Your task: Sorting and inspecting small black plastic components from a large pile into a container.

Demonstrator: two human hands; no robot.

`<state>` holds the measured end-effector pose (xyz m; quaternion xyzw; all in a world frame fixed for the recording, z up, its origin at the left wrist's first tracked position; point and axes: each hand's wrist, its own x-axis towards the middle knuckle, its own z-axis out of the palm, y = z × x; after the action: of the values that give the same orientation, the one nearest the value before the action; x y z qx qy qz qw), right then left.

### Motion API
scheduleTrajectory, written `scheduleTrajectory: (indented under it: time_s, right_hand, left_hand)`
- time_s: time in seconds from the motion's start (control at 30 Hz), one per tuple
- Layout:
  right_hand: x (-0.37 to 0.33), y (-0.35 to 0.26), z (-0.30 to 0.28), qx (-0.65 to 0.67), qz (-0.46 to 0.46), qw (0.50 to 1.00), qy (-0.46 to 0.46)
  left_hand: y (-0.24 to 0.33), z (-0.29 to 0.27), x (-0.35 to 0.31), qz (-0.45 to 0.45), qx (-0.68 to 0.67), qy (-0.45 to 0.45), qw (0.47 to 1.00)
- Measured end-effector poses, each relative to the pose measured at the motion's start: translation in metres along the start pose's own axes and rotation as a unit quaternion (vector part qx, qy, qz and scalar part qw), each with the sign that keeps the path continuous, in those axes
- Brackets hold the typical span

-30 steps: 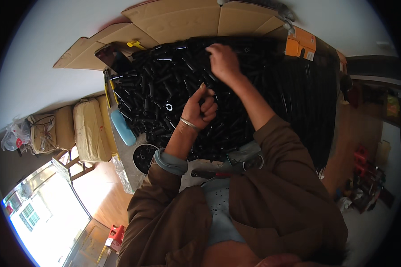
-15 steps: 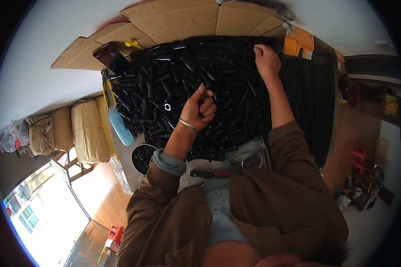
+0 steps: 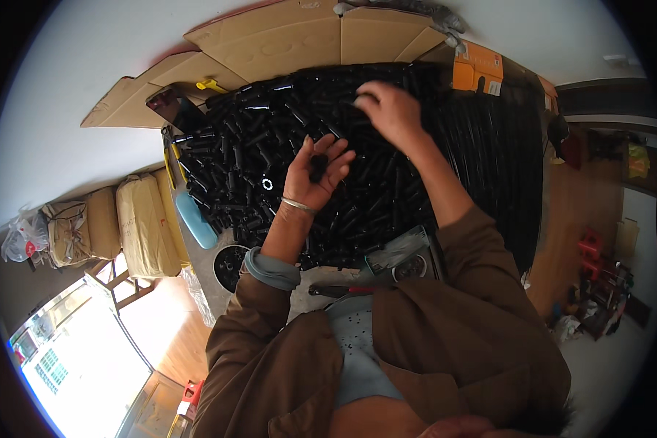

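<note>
My left hand [image 3: 317,175] is turned palm up over the pile, fingers loosely curled and a little apart. Small black pieces [image 3: 317,166] rest in its palm; their exact kind is too dark to make out. Farther right, my right hand [image 3: 394,113] hangs above the pile with fingers bent and drawn together, fingertips blurred. Whatever they hold, if anything, cannot be seen. Beneath both hands spreads a heap of short black tubular parts [image 3: 241,157]. A white toothed ring [image 3: 267,185] lies among them, left of my left hand.
Long black strips [image 3: 493,168] cover the table's right side. Cardboard [image 3: 270,44] stands along the back, with an orange box [image 3: 478,69] at right. Left are a light-blue case [image 3: 196,220] and a round container [image 3: 230,266]. Red-handled pliers [image 3: 336,290] and a clear tray [image 3: 401,255] lie near me.
My right hand has moved left from the pile's far right edge, closer to my left hand. My left hand has uncurled, showing the black pieces in its palm. The view has shifted slightly.
</note>
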<state>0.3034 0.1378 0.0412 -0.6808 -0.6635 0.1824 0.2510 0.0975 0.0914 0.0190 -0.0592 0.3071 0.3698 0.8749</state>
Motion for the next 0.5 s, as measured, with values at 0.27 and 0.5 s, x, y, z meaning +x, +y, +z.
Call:
scheduleTrajectory:
  time_s: [0.27,0.5]
  right_hand:
    - [-0.008,0.034,-0.012,0.005,0.061,0.997,0.055]
    - [0.033,0.096,0.006,-0.205,0.150,0.967,0.028]
  left_hand:
    - [0.004,-0.011,0.008,-0.017,-0.061,-0.099,0.993]
    - [-0.006,-0.019,0.002,-0.036,-0.012,-0.029,0.999]
